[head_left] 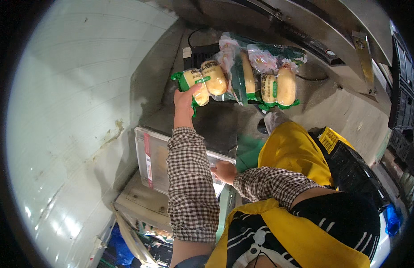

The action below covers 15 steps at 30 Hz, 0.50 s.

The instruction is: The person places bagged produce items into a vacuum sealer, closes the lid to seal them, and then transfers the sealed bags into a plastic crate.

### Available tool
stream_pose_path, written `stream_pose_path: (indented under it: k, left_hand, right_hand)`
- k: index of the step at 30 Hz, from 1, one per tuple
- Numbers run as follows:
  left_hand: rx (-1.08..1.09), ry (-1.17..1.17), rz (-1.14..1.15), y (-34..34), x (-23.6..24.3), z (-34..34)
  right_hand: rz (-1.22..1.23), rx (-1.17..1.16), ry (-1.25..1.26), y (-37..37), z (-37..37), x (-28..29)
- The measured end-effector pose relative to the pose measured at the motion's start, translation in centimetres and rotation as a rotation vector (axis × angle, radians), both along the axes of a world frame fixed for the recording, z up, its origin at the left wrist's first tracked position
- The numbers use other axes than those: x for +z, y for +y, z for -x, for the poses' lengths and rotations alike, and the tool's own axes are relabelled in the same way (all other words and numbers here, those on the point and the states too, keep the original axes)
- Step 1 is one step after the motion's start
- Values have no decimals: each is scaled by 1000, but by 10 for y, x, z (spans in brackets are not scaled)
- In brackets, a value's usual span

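My left hand [187, 101] reaches forward and grips the near left corner of a clear and green plastic pack [211, 80]. Plump, pale yellow pieces that look like lotus root show inside it. Beside that pack, to the right, lie a second similar pack [248, 73] and a third pack [286, 87], with pink flower prints on the film. Nearer to me, my right hand [225, 172] touches a flat, plastic-covered panel [160, 154] with a red and white label. One finger points out over it, the others are partly curled, and nothing shows in them.
A dark flat plate [216, 127] lies between the packs and the panel. A pale wall [82, 80] curves along the left, and metal machinery [323, 27] stands at the far right. Black crates [356, 172] and a yellow basket [333, 140] are at my right.
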<state>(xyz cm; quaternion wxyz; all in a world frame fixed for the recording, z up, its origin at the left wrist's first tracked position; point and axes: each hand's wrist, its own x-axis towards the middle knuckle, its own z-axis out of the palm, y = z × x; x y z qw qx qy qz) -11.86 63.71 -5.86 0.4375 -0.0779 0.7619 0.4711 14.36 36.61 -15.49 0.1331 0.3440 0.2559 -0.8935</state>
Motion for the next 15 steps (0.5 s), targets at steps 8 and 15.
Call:
stream_pose_path:
  k: [8, 15]
  left_hand:
    - [498, -14, -515, -113, 14, -39]
    - [598, -182, -902, -288, 131, -163]
  right_hand:
    - [-789, 437, -68, 97, 29, 108]
    - [-528, 423, -243, 87, 39, 76]
